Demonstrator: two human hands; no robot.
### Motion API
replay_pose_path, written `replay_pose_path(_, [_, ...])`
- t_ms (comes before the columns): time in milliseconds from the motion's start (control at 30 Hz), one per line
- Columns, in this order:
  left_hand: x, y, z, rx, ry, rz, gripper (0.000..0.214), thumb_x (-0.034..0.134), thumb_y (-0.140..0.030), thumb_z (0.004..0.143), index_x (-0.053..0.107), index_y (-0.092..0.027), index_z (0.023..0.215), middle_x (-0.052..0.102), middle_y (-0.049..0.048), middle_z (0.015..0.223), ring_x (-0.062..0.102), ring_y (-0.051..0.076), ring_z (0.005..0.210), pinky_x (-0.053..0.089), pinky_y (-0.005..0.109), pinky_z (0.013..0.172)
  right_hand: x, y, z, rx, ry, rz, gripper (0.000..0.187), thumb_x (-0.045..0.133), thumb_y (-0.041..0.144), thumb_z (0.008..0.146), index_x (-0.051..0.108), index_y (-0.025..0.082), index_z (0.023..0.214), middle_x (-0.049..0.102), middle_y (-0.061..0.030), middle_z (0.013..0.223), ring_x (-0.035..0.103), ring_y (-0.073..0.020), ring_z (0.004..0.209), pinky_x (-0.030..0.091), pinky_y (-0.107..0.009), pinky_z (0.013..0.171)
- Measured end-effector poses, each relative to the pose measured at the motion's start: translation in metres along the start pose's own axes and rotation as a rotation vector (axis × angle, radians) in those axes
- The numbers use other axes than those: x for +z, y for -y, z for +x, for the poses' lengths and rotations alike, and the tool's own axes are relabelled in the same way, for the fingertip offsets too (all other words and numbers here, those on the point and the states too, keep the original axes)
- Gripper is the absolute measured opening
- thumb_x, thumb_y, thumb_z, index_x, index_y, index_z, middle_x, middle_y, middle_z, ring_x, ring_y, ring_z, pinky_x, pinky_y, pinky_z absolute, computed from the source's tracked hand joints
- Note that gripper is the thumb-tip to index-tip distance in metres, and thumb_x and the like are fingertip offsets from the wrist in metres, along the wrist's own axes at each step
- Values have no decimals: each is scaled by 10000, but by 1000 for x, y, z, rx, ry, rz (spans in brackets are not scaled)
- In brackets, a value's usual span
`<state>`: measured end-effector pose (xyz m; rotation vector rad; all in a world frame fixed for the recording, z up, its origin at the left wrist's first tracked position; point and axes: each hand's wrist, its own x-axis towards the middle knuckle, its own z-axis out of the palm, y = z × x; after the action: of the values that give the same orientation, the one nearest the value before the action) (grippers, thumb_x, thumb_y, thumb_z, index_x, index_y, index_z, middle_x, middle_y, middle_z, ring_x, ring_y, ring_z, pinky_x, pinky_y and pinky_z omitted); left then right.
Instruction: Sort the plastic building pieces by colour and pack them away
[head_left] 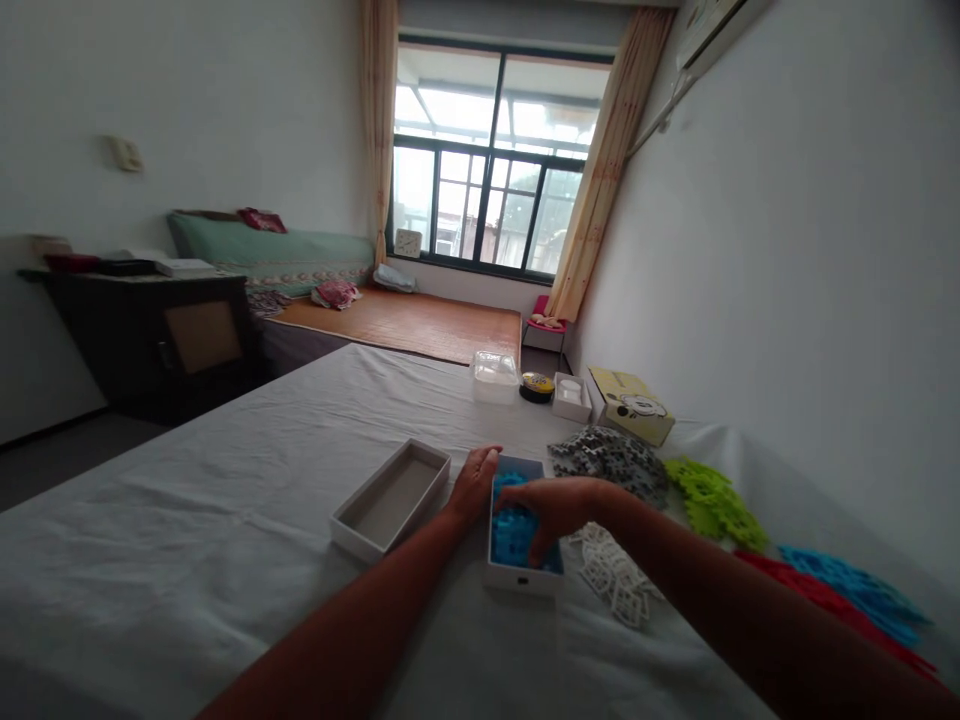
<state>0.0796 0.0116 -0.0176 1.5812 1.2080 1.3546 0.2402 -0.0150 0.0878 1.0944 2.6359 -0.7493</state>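
Note:
A white box (523, 580) filled with blue plastic pieces (511, 535) sits on the cloth-covered table. My left hand (472, 482) lies along its left side near the far corner, fingers stretched out against the wall. Reaching in from the right, my right hand (559, 508) is curled over the blue pieces, with thumb and fingers around some of them. Part of the pile is hidden beneath that hand. To the left stands a second box part (360, 540), shallow and white with a grey inside.
Right of the box lie white pieces (611, 575), grey pieces (611, 460), green pieces (716, 503), red pieces (817, 600) and more blue pieces. Behind are a clear container (495, 378), a round yellow-black tin (537, 387), a small white box (572, 398) and a yellow carton (631, 405).

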Motion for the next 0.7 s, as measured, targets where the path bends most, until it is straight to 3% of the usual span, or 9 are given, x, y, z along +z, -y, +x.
replay_pose_path(100, [0,-2,1,3,-12,-12,426,344,-365,888,637,-123,1081,620,127,1151,545,218,1125,392,328,1015,-11,-2,-10,-39,-176,-42,671,794,260,593,574,239,1226,630,-60,1162,556,-260,1071,432,-357,928])
replay_pose_path(167, [1,-3,2,5,-12,-17,435,335,-361,890,632,-109,1083,618,139,1150,546,218,1119,392,332,1015,-11,-1,-16,-44,-284,10,510,741,240,673,615,239,1167,665,-45,1082,603,-211,965,472,-319,849])
replay_pose_path(233, [1,-3,2,3,-1,-15,439,335,-367,888,629,-106,1083,618,142,1149,547,220,1113,394,339,1013,-1,4,-19,-59,-305,57,341,678,225,743,662,243,1083,685,-29,996,629,-166,825,494,-280,751])
replay_pose_path(333, [0,-4,3,0,21,-12,446,336,-387,883,628,-114,1079,621,138,1145,549,228,1113,391,362,1014,22,14,-22,-128,-368,34,289,679,237,759,687,264,1046,683,-31,1025,622,-185,881,479,-312,827])
replay_pose_path(433, [-2,-5,2,-17,29,-30,460,352,-425,868,633,-122,1071,626,131,1141,555,245,1113,397,390,1009,29,10,-41,-116,-613,66,326,668,315,790,655,282,1114,653,-43,1153,580,-220,1039,454,-351,908])
replay_pose_path(500, [-3,-5,3,-5,35,-29,476,367,-461,860,636,-134,1078,622,122,1165,543,259,1136,383,409,1024,23,-13,-71,-12,-779,76,326,616,356,826,636,273,1140,633,-52,1201,565,-223,1083,471,-344,882])
replay_pose_path(567, [-5,-4,4,-1,56,2,501,362,-490,857,638,-139,1084,622,116,1177,534,269,1152,350,431,1054,16,-54,-119,165,-876,32,332,569,370,842,629,256,1147,635,-58,1197,570,-224,1090,478,-349,871])
replay_pose_path(633, [-6,-3,6,-6,74,37,526,360,-513,851,637,-141,1100,624,113,1181,531,276,1160,336,443,1069,16,-106,-182,416,-925,-22,371,544,369,830,614,239,1171,628,-65,1206,570,-234,1102,456,-383,922])
replay_pose_path(700, [-7,-2,8,-9,87,67,551,359,-542,845,638,-148,1109,627,107,1184,531,281,1164,334,450,1075,26,-157,-249,756,-887,-58,445,517,339,813,573,219,1238,573,-85,1294,540,-249,1156,397,-409,1001])
